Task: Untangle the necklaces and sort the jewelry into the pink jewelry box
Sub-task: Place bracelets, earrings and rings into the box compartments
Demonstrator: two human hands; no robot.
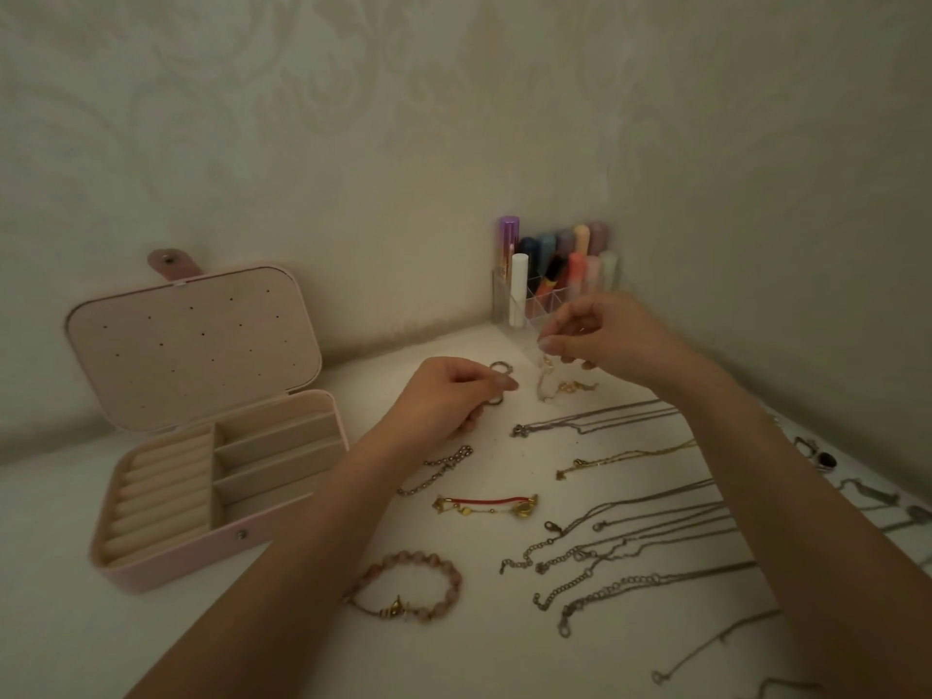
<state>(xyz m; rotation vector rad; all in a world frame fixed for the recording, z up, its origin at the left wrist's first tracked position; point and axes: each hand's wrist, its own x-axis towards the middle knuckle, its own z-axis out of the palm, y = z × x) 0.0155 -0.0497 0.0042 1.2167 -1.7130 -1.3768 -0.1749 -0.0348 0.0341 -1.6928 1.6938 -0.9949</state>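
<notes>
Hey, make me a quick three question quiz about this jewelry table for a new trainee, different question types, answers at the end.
1. True or false: the pink jewelry box is closed.
2. Which bracelet lies nearest the camera? A) red cord bracelet B) pink beaded bracelet C) silver chain bracelet
3. Fill in: the right hand lifts a small gold ____ piece off the table.

Key
1. False: the lid stands open.
2. B
3. Chain. The left hand pinches a ring meanwhile.
</notes>
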